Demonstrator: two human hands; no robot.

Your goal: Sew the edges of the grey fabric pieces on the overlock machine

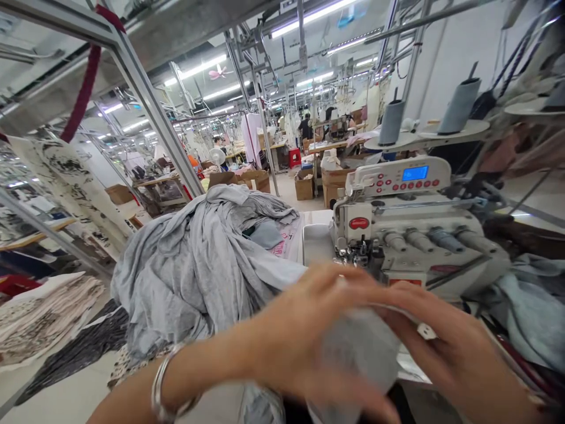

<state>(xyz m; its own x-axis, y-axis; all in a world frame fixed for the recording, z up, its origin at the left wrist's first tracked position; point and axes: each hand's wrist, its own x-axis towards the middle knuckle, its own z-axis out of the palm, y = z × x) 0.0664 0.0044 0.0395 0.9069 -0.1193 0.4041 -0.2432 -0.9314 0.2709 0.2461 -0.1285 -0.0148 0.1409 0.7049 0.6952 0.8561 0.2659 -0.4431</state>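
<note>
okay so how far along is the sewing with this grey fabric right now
Done: nothing finished can be picked out. In hand: the left hand and right hand both grip a grey fabric piece, blurred, in front of the sewing machine, not under its needle. Left: probably most of it, since a large heap of grey fabric lies beside the machine.

The sewing table (315, 219) carries a white overlock machine (410, 235) toward its right side. A big heap of grey cloth (198, 265) covers its left end, with a printed plastic bag (282, 244) tucked just beside the heap.
</note>
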